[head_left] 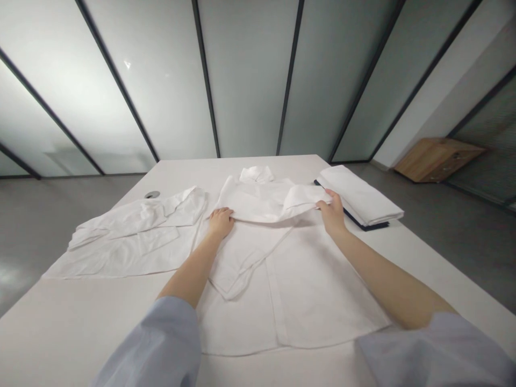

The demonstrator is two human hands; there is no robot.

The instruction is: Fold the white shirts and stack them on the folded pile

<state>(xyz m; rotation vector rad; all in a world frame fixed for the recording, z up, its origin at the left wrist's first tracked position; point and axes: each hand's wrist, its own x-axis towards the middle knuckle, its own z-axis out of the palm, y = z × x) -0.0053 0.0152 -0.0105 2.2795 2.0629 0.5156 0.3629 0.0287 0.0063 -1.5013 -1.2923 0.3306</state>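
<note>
A white shirt [306,279] lies spread on the white table [72,333] in front of me, collar at the far end. My left hand [220,221] presses flat on the shirt's left shoulder area. My right hand [331,210] pinches the shirt's right sleeve [298,200], which is folded across the chest toward the left. The other sleeve lies folded down the shirt's front.
A second white shirt [133,236] lies crumpled to the left. A stack of folded white cloth [360,198] on a dark board sits at the far right. A round grommet [152,194] is in the table. A wooden cabinet [437,158] stands by the glass wall.
</note>
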